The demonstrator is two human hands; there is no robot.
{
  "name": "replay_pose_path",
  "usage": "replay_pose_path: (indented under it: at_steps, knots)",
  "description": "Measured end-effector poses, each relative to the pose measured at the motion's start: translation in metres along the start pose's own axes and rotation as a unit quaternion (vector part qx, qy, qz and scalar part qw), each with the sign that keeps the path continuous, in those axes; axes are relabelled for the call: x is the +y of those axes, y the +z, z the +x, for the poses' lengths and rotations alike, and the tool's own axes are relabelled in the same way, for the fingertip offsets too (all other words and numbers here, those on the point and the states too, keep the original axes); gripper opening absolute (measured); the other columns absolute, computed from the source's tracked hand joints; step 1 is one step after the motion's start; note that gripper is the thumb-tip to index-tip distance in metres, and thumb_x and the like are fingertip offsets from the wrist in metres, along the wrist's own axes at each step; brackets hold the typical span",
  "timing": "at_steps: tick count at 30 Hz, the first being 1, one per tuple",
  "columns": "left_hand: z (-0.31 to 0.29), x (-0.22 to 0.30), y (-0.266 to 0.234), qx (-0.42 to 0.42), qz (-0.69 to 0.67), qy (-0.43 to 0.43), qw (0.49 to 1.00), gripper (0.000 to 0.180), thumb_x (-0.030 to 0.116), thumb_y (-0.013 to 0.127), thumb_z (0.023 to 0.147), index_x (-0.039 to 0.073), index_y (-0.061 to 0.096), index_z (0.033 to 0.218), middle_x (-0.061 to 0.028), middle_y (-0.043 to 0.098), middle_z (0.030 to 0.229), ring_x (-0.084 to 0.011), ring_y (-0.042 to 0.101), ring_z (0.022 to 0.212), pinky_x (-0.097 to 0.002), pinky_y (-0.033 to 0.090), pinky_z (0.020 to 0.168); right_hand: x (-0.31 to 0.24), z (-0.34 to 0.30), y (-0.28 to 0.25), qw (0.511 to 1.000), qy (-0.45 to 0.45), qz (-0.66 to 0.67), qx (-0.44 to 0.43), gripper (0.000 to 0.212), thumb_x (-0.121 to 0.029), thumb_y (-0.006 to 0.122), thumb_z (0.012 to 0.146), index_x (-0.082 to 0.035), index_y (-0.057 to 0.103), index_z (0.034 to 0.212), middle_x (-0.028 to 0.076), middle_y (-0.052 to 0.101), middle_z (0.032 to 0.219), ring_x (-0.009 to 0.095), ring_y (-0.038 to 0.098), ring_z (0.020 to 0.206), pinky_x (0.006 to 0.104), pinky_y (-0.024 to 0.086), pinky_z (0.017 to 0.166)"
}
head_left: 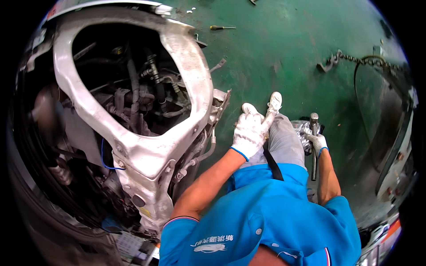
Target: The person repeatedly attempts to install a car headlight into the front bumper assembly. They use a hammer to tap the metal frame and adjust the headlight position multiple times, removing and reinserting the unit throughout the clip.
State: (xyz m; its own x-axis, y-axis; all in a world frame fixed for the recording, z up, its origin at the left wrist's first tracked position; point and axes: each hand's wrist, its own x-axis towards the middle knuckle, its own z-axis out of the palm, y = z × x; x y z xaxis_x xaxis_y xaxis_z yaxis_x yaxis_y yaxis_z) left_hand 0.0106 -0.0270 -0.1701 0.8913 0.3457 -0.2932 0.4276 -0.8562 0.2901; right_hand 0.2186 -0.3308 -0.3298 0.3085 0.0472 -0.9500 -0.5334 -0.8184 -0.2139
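Observation:
My left hand [249, 134], in a white work glove with a blue cuff, hangs in front of my grey trousers. Its thumb side stands apart from the other fingers, and I see nothing in it. My right hand [317, 142], gloved the same way, is closed around the handle of a hammer [314, 160]. The hammer is upright in the picture, its metal head [314, 117] above the hand. Beside that hand, partly hidden behind it, is a shiny crinkled silver thing [302, 129] whose kind I cannot make out.
To my left is an opened vehicle front with a pale metal frame [195, 82] and exposed hoses [133, 88]. On the green floor [284, 48] lie a screwdriver [216, 28] and a chain [350, 58] with a hook [328, 64]. A dark-edged panel [395, 146] stands at right.

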Motion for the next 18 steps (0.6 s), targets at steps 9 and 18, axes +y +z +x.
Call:
replay_pose_path:
  at_steps: [9,18]
  knots:
    - [-0.026,-0.050,0.014,0.048,0.198,0.005,0.979,0.046,0.015,0.055,0.089,-0.001,0.057,0.132,-0.0148,0.064,0.105,-0.0317,0.061,0.106,-0.0517,0.039,0.113,0.078,-0.062,0.066,0.992,-0.044,0.114,0.017,0.020,-0.017,0.072,0.083,-0.001,0.060,0.087,0.005,0.055,0.063,0.017,0.050,0.043,0.0350,0.041,0.038]
    - [-0.053,-0.066,-0.014,0.091,0.221,0.025,0.971,0.038,0.016,0.056,0.091,0.005,0.060,0.127,-0.0164,0.063,0.111,-0.0333,0.060,0.114,-0.0527,0.036,0.115,0.023,-0.203,0.078,0.875,-0.187,0.425,-0.141,0.027,-0.022,0.064,0.097,-0.003,0.057,0.116,0.001,0.054,0.071,0.009,0.050,0.050,0.0264,0.043,0.043]
